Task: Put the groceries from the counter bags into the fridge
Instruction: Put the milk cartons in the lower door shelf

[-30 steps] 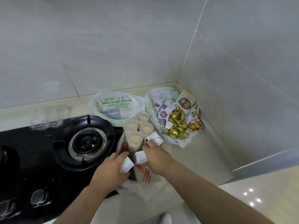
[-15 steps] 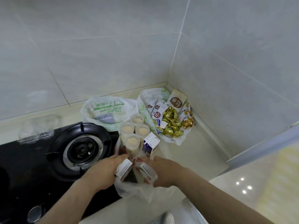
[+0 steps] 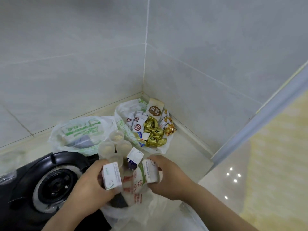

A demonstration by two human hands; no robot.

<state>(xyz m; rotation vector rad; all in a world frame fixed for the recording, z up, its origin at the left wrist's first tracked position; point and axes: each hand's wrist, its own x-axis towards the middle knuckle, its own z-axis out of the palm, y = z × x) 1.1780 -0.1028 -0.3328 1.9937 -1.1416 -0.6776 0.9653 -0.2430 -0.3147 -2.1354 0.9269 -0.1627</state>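
**Left grip (image 3: 90, 185) and right grip (image 3: 170, 179) each closed round a small carton, lifted from the near bag**

The left grip's fingers curl round a white carton (image 3: 111, 175). The right grip holds a second carton (image 3: 150, 170) the same way, tilted a little. Both cartons sit just above the mouth of the near bag (image 3: 138, 202), which lies on the worktop (image 3: 188, 152) at the edge of the stove burner (image 3: 55, 184).

A second ago both hands were low in that bag, with the cartons only half showing. Since then they have come up, and the cartons now look clear of the plastic.

A third, blue-sided carton (image 3: 134, 158) is left standing in the bag, just beyond and between the hands. It is beside a cluster of lidded cups (image 3: 106, 150). Farther off lie a green-printed bag (image 3: 80, 130) on the left and a corner bag (image 3: 121, 114) full of sachets and gold-wrapped sweets on the right.

Two groceries appear to be picked and ready to carry. The fridge is not in view, so a turn away from the worktop seems next. With so much still bagged, the task looks far from done.
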